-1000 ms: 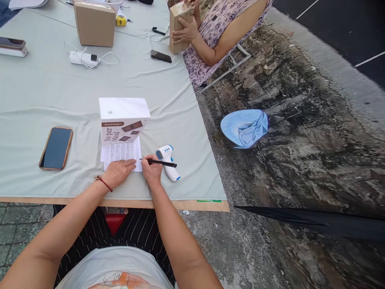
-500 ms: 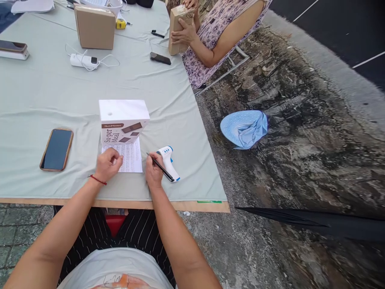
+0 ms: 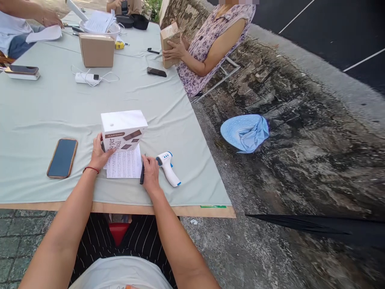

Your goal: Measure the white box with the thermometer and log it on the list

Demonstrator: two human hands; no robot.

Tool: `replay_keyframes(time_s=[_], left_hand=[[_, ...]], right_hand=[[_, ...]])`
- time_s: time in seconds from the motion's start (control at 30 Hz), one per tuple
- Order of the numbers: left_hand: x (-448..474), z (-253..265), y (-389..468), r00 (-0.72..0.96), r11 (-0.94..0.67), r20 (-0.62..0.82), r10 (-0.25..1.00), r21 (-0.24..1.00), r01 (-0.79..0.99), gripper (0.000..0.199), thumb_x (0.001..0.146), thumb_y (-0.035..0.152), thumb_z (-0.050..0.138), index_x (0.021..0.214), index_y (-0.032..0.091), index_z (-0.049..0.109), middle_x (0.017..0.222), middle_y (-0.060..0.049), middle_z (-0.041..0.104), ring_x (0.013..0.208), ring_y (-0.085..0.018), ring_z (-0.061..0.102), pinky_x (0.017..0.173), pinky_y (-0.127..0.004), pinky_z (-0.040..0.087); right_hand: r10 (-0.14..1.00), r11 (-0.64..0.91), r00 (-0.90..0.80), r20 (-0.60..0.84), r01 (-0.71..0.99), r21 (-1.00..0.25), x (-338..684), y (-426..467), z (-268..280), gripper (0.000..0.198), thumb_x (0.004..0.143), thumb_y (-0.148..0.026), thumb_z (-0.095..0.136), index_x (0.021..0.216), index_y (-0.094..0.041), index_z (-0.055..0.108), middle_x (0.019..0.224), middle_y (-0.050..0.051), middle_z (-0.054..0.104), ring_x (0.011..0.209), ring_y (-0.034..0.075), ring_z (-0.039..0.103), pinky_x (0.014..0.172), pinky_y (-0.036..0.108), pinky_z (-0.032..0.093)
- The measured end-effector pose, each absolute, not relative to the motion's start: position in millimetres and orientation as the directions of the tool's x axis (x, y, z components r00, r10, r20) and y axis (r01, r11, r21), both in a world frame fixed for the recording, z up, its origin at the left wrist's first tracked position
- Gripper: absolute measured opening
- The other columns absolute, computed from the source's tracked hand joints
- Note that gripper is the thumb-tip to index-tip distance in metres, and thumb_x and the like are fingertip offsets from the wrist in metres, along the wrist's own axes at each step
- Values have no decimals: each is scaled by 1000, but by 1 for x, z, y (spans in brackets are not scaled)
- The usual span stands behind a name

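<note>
A white box (image 3: 124,120) with brown print stands upright on the table, over the back part of a printed sheet of paper (image 3: 124,165). My left hand (image 3: 100,152) grips the box's lower left corner, thumb across the front and fingers round the side. Right of the paper, my right hand (image 3: 150,170) holds a black pen (image 3: 142,172), which points along the sheet's edge. A white and blue infrared thermometer (image 3: 169,168) lies just right of that hand. To the left, a phone (image 3: 62,158) in a brown case lies face up.
Farther back are a cardboard box (image 3: 96,50), a white device with a cable (image 3: 87,78), a dark phone (image 3: 156,72) and a yellow tape measure (image 3: 119,45). A co-worker at the right holds a carton (image 3: 169,40). A blue hat (image 3: 245,133) lies on the ground.
My left hand has moved from the paper to the box and taken hold of it. The pen in my right hand has swung from diagonal to nearly upright in the picture. The view has tilted up.
</note>
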State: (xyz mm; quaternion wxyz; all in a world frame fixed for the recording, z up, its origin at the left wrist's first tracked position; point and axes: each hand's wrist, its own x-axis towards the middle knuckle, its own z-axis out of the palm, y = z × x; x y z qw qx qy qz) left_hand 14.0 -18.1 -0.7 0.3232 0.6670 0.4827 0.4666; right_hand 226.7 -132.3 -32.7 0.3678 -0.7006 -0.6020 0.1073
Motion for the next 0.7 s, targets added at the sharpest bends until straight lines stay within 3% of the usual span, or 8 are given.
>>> replay_keyframes(time_s=[0.3,0.43,0.53,0.63,0.7], left_hand=[[12,10,-36,45,-328,327,944,913,243,66,80,60,62,130,18,52,120,-13,58,111,-26,59,92,-41,51],[13,14,-42,28,-325,339,940,870,371,56,86,60,55,123,18,58,105,-10,62,99,-24,60,88,-39,50],[12,14,-43,34,-298,318,948,841,452,54,88,59,51,122,18,59,97,-9,62,92,-23,58,85,-39,50],[11,12,-43,57,-283,288,956,851,443,53,89,59,49,123,19,60,100,-9,65,93,-23,58,87,-40,49],[12,12,-44,63,-278,278,958,861,427,54,88,59,51,124,19,60,104,-9,65,97,-24,59,90,-40,49]], right_hand=[[973,13,62,222,946,-322,229,-134,-23,50,91,-9,37,138,-21,50,113,15,54,98,25,45,85,37,40],[986,53,-11,165,966,-252,236,-138,-16,53,90,-7,36,138,-24,51,121,15,55,104,27,46,86,39,40],[979,103,-51,199,960,-260,242,-145,-14,60,86,-3,34,140,-24,49,123,14,56,107,27,48,88,40,40],[940,49,63,335,947,-316,256,-155,-15,55,87,-8,37,138,-24,51,125,14,55,112,28,48,93,43,40],[880,-142,285,380,921,-362,271,-162,-17,46,89,-23,46,135,-21,52,129,17,51,115,32,47,93,48,40]])
